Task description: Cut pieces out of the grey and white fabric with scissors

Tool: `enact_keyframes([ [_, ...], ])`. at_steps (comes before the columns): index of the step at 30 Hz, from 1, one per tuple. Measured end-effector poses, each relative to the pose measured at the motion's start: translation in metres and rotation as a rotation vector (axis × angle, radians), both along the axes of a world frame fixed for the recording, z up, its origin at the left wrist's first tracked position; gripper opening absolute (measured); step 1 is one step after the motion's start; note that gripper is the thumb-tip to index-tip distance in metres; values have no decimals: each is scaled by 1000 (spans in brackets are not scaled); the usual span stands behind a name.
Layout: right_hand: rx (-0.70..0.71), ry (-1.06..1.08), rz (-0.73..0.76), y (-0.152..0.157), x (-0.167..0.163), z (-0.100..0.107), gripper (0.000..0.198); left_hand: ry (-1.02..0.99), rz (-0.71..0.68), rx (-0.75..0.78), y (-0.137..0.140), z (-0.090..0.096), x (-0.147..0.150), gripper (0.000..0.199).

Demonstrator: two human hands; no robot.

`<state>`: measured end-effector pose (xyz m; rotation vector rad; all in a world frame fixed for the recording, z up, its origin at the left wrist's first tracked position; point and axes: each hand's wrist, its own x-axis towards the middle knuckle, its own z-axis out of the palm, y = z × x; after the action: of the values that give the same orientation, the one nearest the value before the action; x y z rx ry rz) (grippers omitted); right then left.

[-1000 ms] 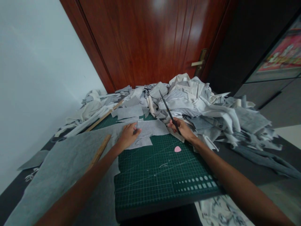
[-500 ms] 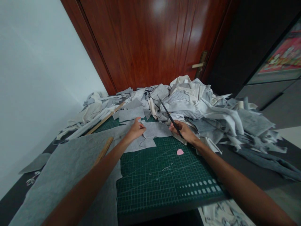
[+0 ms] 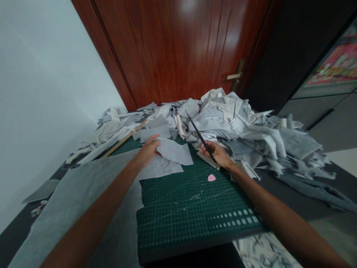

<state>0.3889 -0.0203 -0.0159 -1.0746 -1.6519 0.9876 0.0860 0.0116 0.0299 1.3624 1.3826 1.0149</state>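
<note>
My left hand [image 3: 147, 150] pinches the edge of a small grey fabric piece [image 3: 175, 152], its near end lifted off the mat. Under it lies part of a larger grey fabric sheet [image 3: 83, 201], spread over the left of the table beneath my left forearm. My right hand [image 3: 216, 153] grips long dark scissors [image 3: 197, 131], blades together and tip pointing up and away toward the fabric heap. Its fingers partly cover the handles. A pink piece of tailor's chalk [image 3: 211, 178] rests on the green cutting mat [image 3: 173, 219], nearer to me than the right hand.
A big heap of grey and white cloth scraps [image 3: 223, 115] fills the back and right of the table. A wooden strip [image 3: 122, 140] lies at the left beside more scraps. Behind stand a brown door [image 3: 173, 52] and, to the left, a white wall [image 3: 44, 74].
My left hand has moved left and drawn the small fabric piece with it, away from the right hand, turning it askew. My right hand keeps the scissors nearly still.
</note>
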Motion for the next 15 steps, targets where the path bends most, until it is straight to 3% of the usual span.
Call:
enact_keyframes([
  [3, 75, -139, -99, -3, -2, -1, 33, 28, 56, -44, -17, -2, -31, 61],
  [7, 190, -543, -273, -10, -9, -4, 22, 157, 137, -2, -34, -16, -63, 58],
  [11, 226, -776, -254, -15, -15, -4, 29, 273, 77, 43, -35, -30, -70, 62],
  [15, 223, -847, -228, -16, -15, -4, 25, 327, 79, 128, -32, -39, -71, 69],
])
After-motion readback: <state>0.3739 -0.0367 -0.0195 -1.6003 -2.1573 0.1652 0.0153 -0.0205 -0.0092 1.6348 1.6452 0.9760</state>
